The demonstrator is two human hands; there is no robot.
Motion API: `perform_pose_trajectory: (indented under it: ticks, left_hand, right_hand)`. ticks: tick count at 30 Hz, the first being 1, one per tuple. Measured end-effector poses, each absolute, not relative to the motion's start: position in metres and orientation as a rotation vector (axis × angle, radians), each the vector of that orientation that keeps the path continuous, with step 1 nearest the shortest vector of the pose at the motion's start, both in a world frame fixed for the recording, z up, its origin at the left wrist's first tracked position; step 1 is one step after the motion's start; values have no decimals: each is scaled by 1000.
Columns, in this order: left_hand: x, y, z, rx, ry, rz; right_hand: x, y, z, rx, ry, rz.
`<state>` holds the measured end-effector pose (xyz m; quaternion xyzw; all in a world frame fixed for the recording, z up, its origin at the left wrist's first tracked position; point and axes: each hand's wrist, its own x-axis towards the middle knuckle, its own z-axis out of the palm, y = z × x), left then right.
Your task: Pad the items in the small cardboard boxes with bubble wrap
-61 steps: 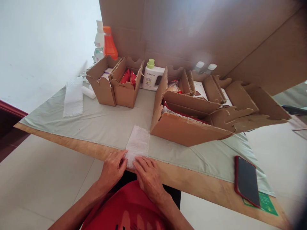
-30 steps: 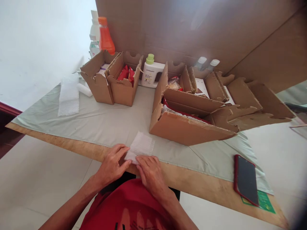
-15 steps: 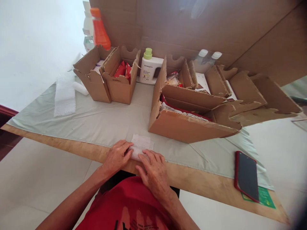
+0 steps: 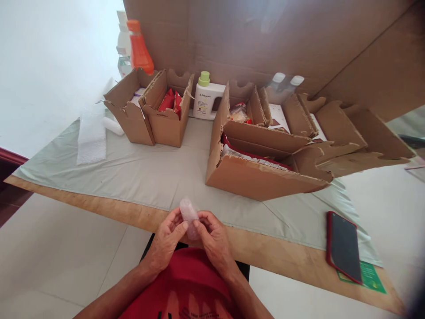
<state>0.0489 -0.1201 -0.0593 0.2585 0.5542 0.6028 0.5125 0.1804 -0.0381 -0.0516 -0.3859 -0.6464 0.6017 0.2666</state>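
Observation:
A small roll of bubble wrap (image 4: 190, 217) is held upright, slightly tilted, above the table's front edge. My left hand (image 4: 168, 237) grips its left side, thumb across the front. From the right, my right hand (image 4: 214, 237) pinches the same roll with thumb and fingers. Whether anything is wrapped inside cannot be seen. Flat sheets of bubble wrap (image 4: 92, 139) lie at the table's left end, and a white rolled piece (image 4: 113, 126) rests beside them.
Cardboard bins (image 4: 129, 119) stand at the back left, one with red packets (image 4: 170, 101). More bins (image 4: 262, 177) fill the right side. A white detergent bottle (image 4: 205, 99) stands between them. A phone (image 4: 344, 246) lies at the front right on a green card (image 4: 373, 277).
The bubble wrap lay partly flat on the table under both hands; now it is a closed roll, lifted up and turned upright between my fingers.

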Motion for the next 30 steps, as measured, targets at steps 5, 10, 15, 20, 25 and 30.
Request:
perform_pose_trajectory:
  ticks: [5, 10, 15, 20, 25, 30]
  left_hand:
    - [51, -114, -50, 651, 1395, 1450]
    - [48, -117, -35, 1097, 1643, 1248]
    - [53, -116, -29, 1365, 1536, 1180]
    - [52, -117, -25, 1402, 1502, 1025]
    - [49, -110, -14, 1269, 1515, 836]
    - [45, -95, -7, 1262, 1363, 710]
  right_hand:
    - [198, -40, -45, -1111, -1904, 1408]
    - [220, -30, -20, -1032, -2008, 1569]
    - [220, -23, 4, -933, -2255, 1504]
    - [224, -17, 9, -901, -2280, 1446]
    - [233, -14, 12, -1117, -2238, 1550]
    - [249, -6, 18, -1152, -2272, 1621]
